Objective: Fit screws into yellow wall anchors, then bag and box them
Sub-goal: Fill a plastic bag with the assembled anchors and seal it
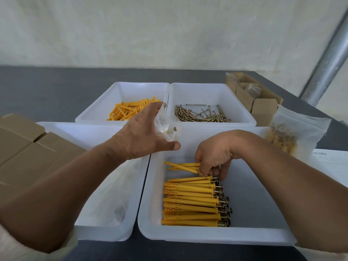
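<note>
Grip: right hand (pixel 214 157) is reaching down into the near right tray (pixel 207 236), its curled fingers pinching a few fitted anchors (pixel 182 166) by their screw-head ends.
Bag hand: left hand (pixel 143 132) is holding a small clear zip bag (pixel 165 127) between thumb and fingers above the middle of the trays. One screw head is showing inside it; whether the mouth is open cannot be told.
Stock: row of fitted anchors (pixel 190 202) is lying in the same tray, just near of the right hand, tips pointing left and heads right.
Doing it well: likely gathering the bundle with all heads aligned, so it is entering the bag tips first as one stack and not snagging the film.
Bag handling: probably worth spreading the mouth wide with the left fingers, since the film is looking thin and limp.
Risk: a loosely seated screw may be slipping out if the bundle is tilting head-down.
Far trays: bare anchors (pixel 130 111) are lying far left, loose screws (pixel 201 115) far right.
Right edge: filled bag (pixel 293 136) is standing near open cartons (pixel 254 95).
</note>
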Demonstrator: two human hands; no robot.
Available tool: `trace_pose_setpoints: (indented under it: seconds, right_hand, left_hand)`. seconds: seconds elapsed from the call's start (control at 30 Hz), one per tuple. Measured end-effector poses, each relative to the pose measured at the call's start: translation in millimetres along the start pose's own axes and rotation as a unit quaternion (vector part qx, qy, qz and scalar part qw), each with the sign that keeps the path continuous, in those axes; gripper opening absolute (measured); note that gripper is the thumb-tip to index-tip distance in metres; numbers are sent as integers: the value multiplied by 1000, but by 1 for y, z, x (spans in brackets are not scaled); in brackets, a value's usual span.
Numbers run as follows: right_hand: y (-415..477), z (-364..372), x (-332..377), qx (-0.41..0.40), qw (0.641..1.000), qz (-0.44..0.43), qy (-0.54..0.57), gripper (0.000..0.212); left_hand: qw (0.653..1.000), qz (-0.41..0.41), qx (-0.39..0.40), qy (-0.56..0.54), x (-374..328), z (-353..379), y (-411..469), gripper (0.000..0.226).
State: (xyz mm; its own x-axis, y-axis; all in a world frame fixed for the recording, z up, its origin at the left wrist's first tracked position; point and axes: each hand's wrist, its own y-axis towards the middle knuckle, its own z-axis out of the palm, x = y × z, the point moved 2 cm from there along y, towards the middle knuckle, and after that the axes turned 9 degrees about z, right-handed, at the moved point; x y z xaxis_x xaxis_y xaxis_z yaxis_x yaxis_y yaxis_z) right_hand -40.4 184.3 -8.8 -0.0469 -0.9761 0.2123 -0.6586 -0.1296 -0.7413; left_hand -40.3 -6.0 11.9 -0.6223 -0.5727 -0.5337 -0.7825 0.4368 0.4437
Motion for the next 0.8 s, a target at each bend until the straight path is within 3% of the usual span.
trace_pose_setpoints:
  seconds: [0.2, 0.27, 0.43, 0.6, 0.7, 0.8]
  right_hand:
    - [-5, -10, -3, -45, 998, -29, 38, 3]
    - [-7, -12, -4, -63, 995, -40, 66, 11]
    - [-9, -18, 1, -163, 979, -87, 87, 14]
    - [-16, -21, 8, -235, 964, -101, 67, 20]
    - [-25, -31, 9, -321, 940, -101, 47, 25]
    - [-37, -45, 2, -407, 896, -104, 143, 14]
  left_hand:
    - [1000, -8, -5, 8, 1, 0, 0, 97]
    - [1000, -11, -5, 4, 0, -1, 0, 103]
    - [1000, -11, -10, 1, -1, -1, 0, 95]
    - [1000, -7, -9, 2, -2, -1, 0, 103]
    - [1000, -8, -8, 1, -2, -2, -1, 101]
    - [1000, -13, -9, 7, -1, -1, 0, 98]
